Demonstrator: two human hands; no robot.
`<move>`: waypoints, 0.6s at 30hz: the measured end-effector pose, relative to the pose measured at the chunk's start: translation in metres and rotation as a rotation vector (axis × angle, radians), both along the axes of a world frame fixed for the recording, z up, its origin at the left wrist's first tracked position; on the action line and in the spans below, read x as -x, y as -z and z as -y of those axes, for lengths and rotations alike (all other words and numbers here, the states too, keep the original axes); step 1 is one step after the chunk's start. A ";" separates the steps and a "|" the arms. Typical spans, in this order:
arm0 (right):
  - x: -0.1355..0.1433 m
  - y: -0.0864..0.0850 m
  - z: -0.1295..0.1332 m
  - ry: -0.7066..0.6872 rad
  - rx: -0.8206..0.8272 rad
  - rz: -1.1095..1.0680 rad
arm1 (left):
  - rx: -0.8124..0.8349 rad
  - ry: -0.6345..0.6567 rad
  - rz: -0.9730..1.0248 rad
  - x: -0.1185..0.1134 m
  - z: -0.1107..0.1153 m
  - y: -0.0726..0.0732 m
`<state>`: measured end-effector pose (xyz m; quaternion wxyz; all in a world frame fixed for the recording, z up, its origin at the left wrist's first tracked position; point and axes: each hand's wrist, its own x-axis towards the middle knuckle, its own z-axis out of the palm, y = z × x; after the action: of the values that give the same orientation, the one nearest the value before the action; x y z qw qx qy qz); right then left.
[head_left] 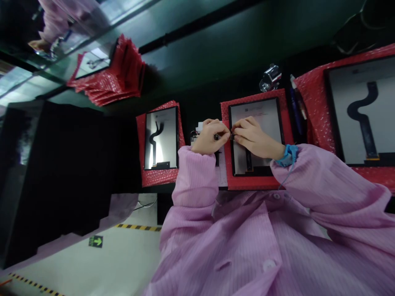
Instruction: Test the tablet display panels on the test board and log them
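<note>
Left hand point(210, 137) and right hand point(257, 139) pinch the end of a dark ribbon cable point(232, 135) between fingertips, at the left edge of the middle panel point(262, 119). Panel lies on red bubble wrap point(228, 164). Second panel point(168, 144) to the left; pens point(296, 100) right.

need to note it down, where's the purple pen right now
In the head view, the purple pen lies right of the middle panel, beside the white pen.
</note>
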<state>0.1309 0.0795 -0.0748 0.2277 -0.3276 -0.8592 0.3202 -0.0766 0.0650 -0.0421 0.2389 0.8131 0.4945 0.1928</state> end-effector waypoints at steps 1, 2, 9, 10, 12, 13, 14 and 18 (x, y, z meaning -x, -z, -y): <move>0.000 0.000 0.000 -0.004 0.009 0.000 | 0.000 0.000 -0.004 0.000 0.000 0.001; -0.001 0.000 -0.001 -0.008 0.017 0.003 | -0.001 0.002 -0.004 0.000 0.000 0.001; -0.003 -0.003 -0.002 -0.030 0.022 0.035 | -0.025 0.013 -0.017 0.002 0.000 0.003; -0.004 -0.002 -0.002 -0.027 0.013 0.032 | -0.037 0.010 -0.017 0.002 0.000 0.003; -0.004 -0.001 -0.002 -0.018 -0.005 0.027 | -0.056 0.005 -0.005 0.002 0.001 0.004; -0.004 0.000 -0.002 -0.016 -0.012 0.025 | -0.058 0.002 0.003 0.002 0.001 0.004; -0.004 0.001 -0.002 -0.016 -0.018 0.025 | -0.056 0.000 0.009 0.002 0.001 0.004; -0.005 0.003 -0.002 -0.025 -0.035 0.034 | -0.022 -0.013 0.010 0.001 0.001 0.004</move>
<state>0.1354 0.0811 -0.0775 0.2149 -0.3182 -0.8724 0.3024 -0.0778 0.0638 -0.0463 0.2311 0.8117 0.4962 0.2040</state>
